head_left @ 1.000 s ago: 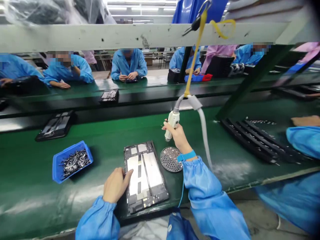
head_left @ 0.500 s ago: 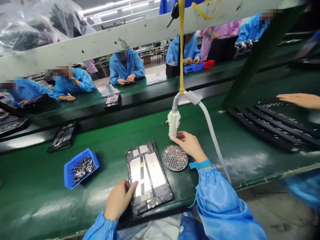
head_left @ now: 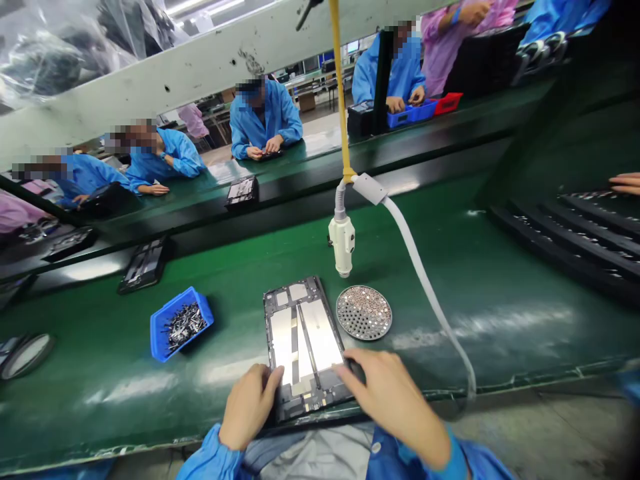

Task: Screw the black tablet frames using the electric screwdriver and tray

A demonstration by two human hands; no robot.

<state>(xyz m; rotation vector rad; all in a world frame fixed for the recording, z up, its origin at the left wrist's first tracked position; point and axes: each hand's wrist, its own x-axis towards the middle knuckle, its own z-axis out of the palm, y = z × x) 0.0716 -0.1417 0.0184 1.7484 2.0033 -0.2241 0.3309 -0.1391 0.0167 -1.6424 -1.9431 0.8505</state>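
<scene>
An opened tablet (head_left: 311, 333) lies on the green bench in front of me, its inner side up with silvery battery panels showing. My left hand (head_left: 251, 402) is closed on its lower left edge, thumb on top. Along the right edge, my right hand (head_left: 383, 387) grips the tablet too, thumb over the frame and the other fingers partly hidden. Just beyond the right hand sits a round perforated dish (head_left: 364, 313) full of tiny screws. A white nozzle-like tool (head_left: 343, 247) hangs above the bench behind the dish, touched by neither hand.
A blue bin (head_left: 181, 325) of small metal parts stands to the left. The tool hangs from a yellow strap (head_left: 339, 93), and its grey hose (head_left: 430, 280) drops to the right. Black trays (head_left: 575, 247) lie at far right, near another person's hand. Co-workers sit across the line.
My right hand has left the hanging white tool and come down to the tablet's right edge. The left hand stays on the tablet. The view has shifted somewhat.
</scene>
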